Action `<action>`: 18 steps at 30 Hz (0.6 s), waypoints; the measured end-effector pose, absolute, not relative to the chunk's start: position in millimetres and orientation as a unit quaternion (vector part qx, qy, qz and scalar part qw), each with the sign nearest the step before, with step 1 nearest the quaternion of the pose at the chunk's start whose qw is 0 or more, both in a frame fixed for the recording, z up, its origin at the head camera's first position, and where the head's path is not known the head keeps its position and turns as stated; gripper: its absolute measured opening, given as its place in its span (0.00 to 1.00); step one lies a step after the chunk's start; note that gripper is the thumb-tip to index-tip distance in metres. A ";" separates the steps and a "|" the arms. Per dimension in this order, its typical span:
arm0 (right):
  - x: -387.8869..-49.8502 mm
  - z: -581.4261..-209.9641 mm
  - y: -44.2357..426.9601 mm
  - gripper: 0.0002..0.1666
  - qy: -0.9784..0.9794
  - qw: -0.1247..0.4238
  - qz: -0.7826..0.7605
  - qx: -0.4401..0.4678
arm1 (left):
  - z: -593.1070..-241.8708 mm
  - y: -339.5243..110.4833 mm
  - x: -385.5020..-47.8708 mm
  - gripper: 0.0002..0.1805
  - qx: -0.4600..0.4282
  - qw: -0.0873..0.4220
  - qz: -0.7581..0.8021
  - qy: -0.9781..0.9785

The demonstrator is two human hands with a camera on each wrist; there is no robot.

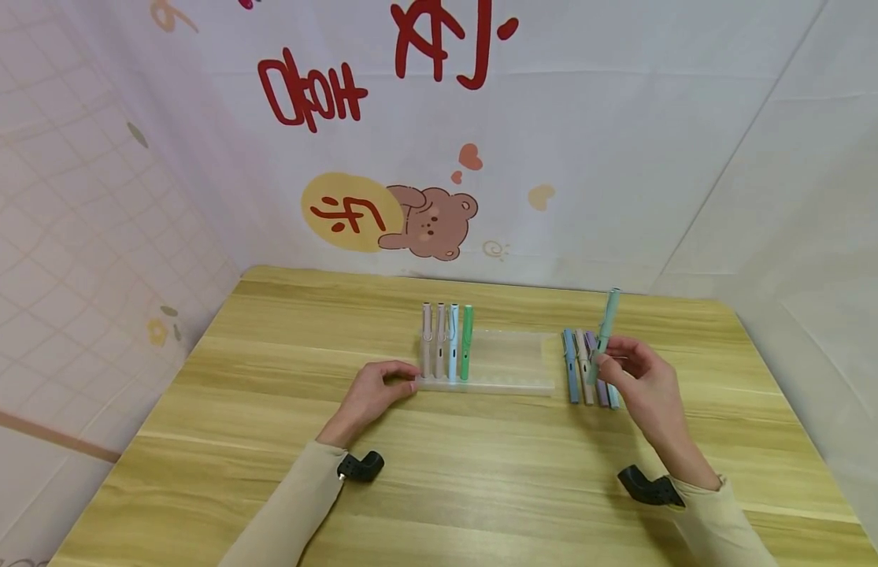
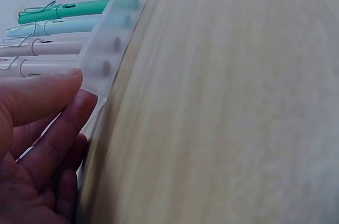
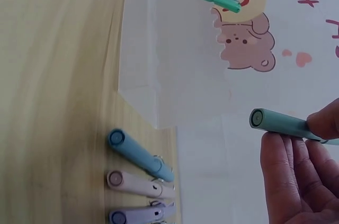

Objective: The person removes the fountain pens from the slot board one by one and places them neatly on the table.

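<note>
A translucent pen stand [image 1: 513, 362] sits mid-table, with several pens in its left part; the rightmost is a green pen [image 1: 468, 342], beside a light blue pen [image 1: 453, 342]. My left hand [image 1: 371, 398] holds the stand's front left corner between thumb and fingers, as the left wrist view shows. In my right hand [image 1: 647, 386], a teal pen [image 1: 609, 315] is pinched between thumb and fingers, raised above the table and tilted. Below that hand lie several loose pens: a blue pen [image 1: 571, 366], a beige pen [image 3: 140, 182], a purple pen [image 3: 142, 213] and a pale blue one.
The wooden table [image 1: 439, 488] meets a white wall cloth [image 1: 587, 118] printed with a bear [image 1: 435, 224] and red characters. A black wrist mount [image 1: 362, 466] sits on the left sleeve, another mount [image 1: 651, 487] on the right.
</note>
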State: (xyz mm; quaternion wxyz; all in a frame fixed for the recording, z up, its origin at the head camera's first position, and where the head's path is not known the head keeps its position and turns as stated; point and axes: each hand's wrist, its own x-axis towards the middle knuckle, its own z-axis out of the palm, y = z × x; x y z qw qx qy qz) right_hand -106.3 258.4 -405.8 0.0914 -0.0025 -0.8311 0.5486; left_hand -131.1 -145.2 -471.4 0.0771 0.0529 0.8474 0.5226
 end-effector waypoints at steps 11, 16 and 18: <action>-103.1 -411.6 279.1 0.19 -0.815 0.096 0.571 -0.019 | -471.8 -144.6 -131.0 0.09 0.056 0.074 0.529 0.843; -101.3 -413.8 292.3 0.19 -0.810 0.092 0.579 -0.024 | -472.1 -144.1 -129.8 0.09 0.056 0.077 0.533 0.841; -102.1 -415.6 296.9 0.20 -0.812 0.089 0.577 -0.022 | -471.1 -144.3 -130.1 0.09 0.056 0.074 0.534 0.840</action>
